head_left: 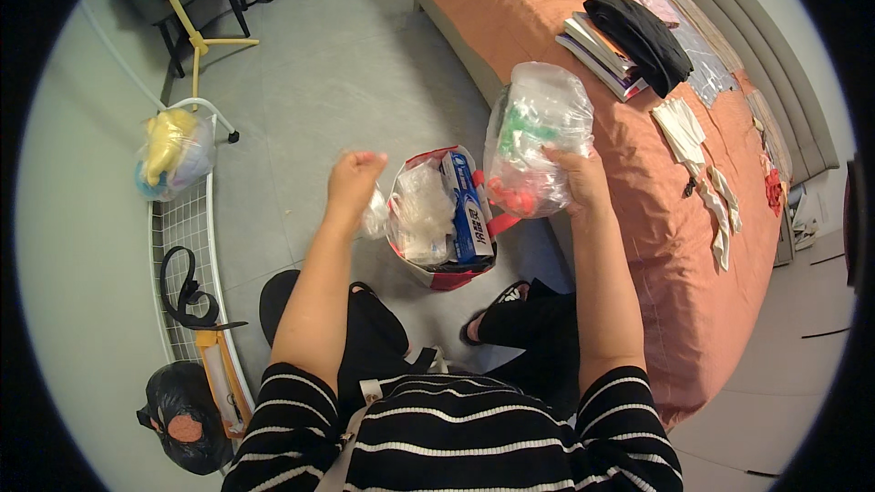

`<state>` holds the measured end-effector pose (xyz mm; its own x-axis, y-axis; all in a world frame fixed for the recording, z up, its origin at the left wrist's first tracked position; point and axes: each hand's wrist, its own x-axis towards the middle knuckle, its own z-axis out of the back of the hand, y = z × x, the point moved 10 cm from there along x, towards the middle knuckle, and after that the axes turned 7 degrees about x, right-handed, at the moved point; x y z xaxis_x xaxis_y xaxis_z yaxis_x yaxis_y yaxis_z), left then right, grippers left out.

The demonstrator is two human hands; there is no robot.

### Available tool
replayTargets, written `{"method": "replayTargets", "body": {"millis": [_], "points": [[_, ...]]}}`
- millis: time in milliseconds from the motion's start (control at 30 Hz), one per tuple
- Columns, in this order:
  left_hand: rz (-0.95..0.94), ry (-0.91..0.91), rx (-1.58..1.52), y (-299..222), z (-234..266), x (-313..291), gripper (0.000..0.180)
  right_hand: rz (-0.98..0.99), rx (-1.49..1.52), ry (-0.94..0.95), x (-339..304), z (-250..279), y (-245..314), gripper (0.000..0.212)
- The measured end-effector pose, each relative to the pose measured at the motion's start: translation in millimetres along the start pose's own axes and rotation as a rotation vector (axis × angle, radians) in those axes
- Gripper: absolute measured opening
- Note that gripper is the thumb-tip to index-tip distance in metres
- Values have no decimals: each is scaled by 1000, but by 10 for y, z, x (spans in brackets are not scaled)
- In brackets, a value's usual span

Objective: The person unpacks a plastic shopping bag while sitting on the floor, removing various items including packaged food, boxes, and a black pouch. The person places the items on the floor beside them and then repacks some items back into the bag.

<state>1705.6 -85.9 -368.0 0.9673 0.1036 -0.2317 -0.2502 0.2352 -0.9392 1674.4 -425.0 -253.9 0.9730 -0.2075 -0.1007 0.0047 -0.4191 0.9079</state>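
My right hand (586, 180) grips a see-through plastic bag (551, 105) by its side, with green and red things inside; the bag is up beside the bed's edge. My left hand (355, 184) is closed, and a crumpled bit of see-through plastic (375, 215) hangs just below its fingers. Between my hands and lower down, a red-edged tote bag (453, 281) stands on the floor with its top spread. It holds a bundle of see-through plastic (424, 210) and a long blue and white box (467, 205). What exactly the wrapped pieces are cannot be made out.
On my right, the bed (629, 191) carries books (597, 50), a black cloth (643, 36) and white cloth strips (682, 132). To the left are a white wire rack (182, 223), a bagged yellow toy (169, 150), a black belt (169, 282) and a black bag (187, 401).
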Motion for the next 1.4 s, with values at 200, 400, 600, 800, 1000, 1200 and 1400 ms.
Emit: {"method": "replayTargets", "body": {"millis": [200,400,600,800,1000,1200,1400], "points": [[180,262,892,505,-514,-239,51,-260,139,79,-25,-329,-785,38],[244,327,997,793,-582,-158,35,-148,-598,108,26,54,-1766,68],[208,325,1019,830,-604,-96,30,340,-1585,263,-194,-985,-1153,86],[166,295,993,771,-556,-74,28,91,-1728,543,-69,-1164,-1825,71],[258,162,934,841,-400,66,30,216,-1956,619,-159,-1112,-1890,61],[156,174,940,795,-508,112,28,49,-1928,853,42,-1183,-2303,62],[138,211,1009,639,-580,37,25,-268,-1855,861,396,-1065,-2547,59]]}}
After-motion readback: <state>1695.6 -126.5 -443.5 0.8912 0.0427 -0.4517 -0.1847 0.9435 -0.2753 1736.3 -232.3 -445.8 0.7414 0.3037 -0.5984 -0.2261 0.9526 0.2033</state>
